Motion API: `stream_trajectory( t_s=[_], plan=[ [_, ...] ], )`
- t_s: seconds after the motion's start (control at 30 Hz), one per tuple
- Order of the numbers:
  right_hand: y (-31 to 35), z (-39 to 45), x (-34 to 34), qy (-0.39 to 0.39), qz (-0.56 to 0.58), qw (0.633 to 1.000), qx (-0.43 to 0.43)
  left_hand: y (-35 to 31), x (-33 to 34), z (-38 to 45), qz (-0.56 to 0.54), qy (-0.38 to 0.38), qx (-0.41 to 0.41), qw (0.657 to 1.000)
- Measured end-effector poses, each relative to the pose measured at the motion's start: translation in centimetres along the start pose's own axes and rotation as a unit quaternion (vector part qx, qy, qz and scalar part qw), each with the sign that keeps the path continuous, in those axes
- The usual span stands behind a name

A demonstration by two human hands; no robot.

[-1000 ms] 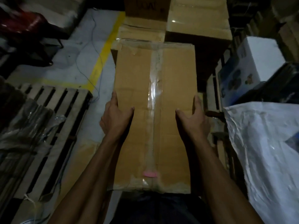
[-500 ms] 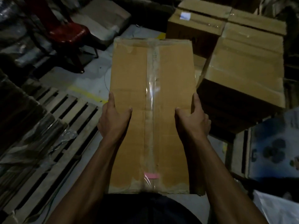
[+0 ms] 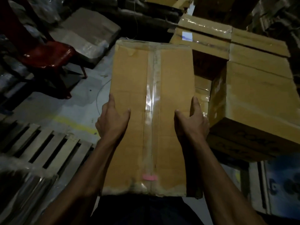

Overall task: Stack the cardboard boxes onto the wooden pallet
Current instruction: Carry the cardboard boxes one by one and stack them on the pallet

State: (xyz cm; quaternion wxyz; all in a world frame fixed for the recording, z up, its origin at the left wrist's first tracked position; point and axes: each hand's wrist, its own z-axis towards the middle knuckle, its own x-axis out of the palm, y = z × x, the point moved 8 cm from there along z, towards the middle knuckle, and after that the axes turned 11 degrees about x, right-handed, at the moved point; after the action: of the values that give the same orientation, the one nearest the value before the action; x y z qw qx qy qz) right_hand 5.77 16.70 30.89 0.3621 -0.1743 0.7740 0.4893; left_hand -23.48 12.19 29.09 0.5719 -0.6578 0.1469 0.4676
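Fingers [image 3: 112,101] of both hands around taped cardboard box [image 3: 172,88]

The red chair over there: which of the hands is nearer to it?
Left. The left hand grips the carried box's edge on the red chair's side; the right hand grips the opposite edge.

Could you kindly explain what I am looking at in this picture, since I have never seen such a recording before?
There is no machine here: a person wears a camera on the head, so you look forward and down along their own arms. The left hand and right hand each have a grip on one side of a long cardboard box, thumbs on top, carrying it against the body. Clear tape runs down its middle. On the floor at lower left lies the wooden pallet; at right is a stack of cardboard boxes. A red chair stands at upper left.
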Motion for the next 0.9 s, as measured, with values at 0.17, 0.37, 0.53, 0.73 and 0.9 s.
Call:
stream_trajectory(
  t_s=[0.17,0.37,0.53,0.73,0.9],
  plan=[
    [5.6,5.4,2.0,-0.023,0.018,0.999,0.038,-1.6,0.6,10.7,-0.006,0.026,0.046,0.999],
    [10.8,14.7,5.1,-0.063,0.017,0.996,0.054,-3.8,5.0,23.0,-0.003,0.046,0.077,0.996],
    [14.8,23.9,7.1,-0.073,0.037,0.993,0.09,-7.3,9.1,33.7,0.012,0.065,0.105,0.992],
    [19.1,31.6,6.6,-0.101,0.057,0.986,0.12,-12.5,12.6,43.8,0.012,0.085,0.163,0.983],
    [19.9,35.5,5.2,-0.138,0.073,0.973,0.172,-16.8,17.2,49.5,-0.009,0.138,0.205,0.969]
  ],
)
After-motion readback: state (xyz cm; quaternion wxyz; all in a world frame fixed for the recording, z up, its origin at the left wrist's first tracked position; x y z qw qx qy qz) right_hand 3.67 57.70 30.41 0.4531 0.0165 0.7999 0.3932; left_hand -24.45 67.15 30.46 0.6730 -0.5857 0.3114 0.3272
